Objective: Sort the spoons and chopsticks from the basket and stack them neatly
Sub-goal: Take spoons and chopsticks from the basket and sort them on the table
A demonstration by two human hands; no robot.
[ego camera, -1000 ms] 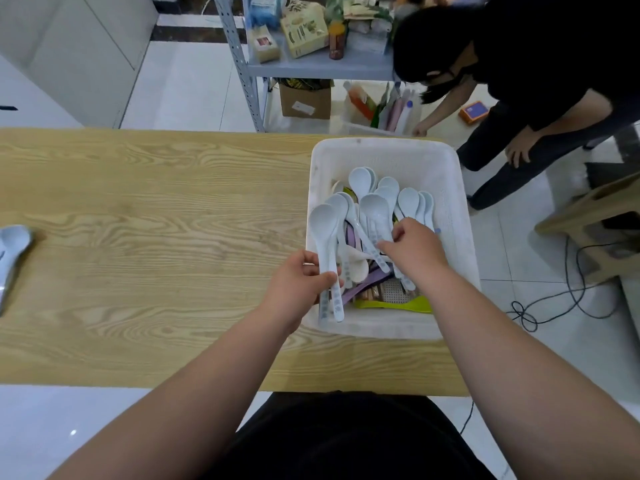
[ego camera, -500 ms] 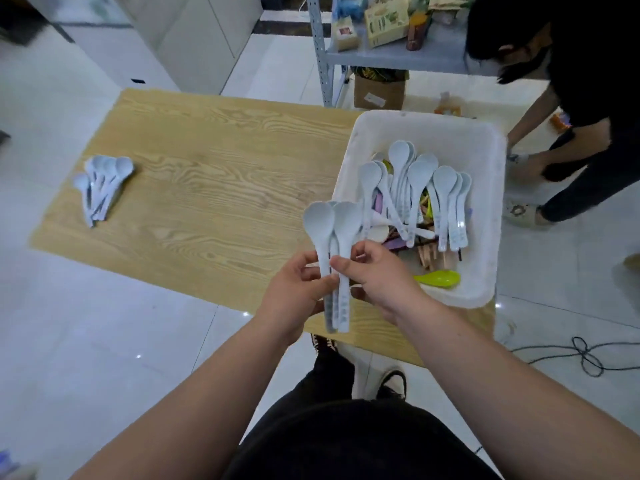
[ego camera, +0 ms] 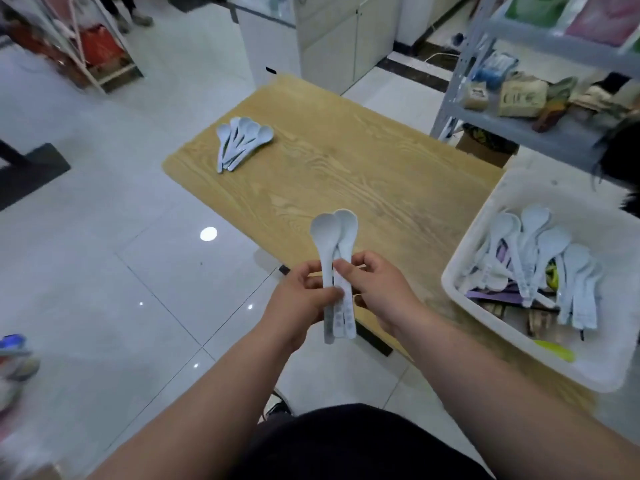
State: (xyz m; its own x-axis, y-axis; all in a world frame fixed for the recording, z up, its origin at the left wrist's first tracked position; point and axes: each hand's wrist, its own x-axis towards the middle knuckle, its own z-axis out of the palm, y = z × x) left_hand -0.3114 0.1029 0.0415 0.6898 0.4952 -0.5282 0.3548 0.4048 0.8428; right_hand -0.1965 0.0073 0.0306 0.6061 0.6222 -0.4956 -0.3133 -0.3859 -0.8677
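Both hands hold a small bunch of pale blue spoons [ego camera: 335,233] upright by the handles, bowls up, over the table's near edge. My left hand [ego camera: 300,295] grips the handles from the left and my right hand [ego camera: 377,289] pinches them from the right. A white basket [ego camera: 540,367] at the right holds several more pale blue spoons [ego camera: 540,258], dark chopsticks [ego camera: 512,299] and a yellow-green spoon [ego camera: 556,349]. A fanned pile of sorted blue spoons [ego camera: 239,140] lies at the table's far left corner.
The wooden table [ego camera: 346,174] runs diagonally between the pile and the basket. A grey metal shelf [ego camera: 540,109] with boxes stands behind the basket. A person's dark hair [ego camera: 620,161] shows at the right edge. White tiled floor lies to the left.
My right hand left the basket and joined the left on the spoon handles. The view has swung left, so the sorted pile now sits near the middle and the basket at the right.
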